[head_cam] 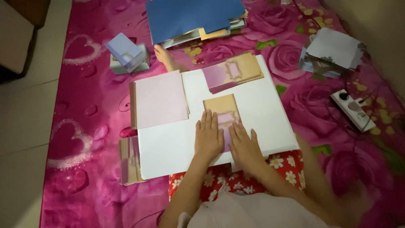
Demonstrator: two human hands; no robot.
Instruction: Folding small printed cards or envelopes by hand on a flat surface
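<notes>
**Both palms flat on a gold and lilac card**

The card (222, 113) lies at frame centre on a white board (168, 147), its lower part hidden under the hands. Left hand (208, 137) and right hand (244, 145) press flat, fingers straight and together, gripping nothing. The right forearm at lower right is blurred.

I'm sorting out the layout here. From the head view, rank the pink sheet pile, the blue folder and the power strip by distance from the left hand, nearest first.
From the left hand:
1. Pink sheet pile, up-left on the white board.
2. Blue folder, far ahead at the top.
3. Power strip, far right on the floral mat.
</notes>
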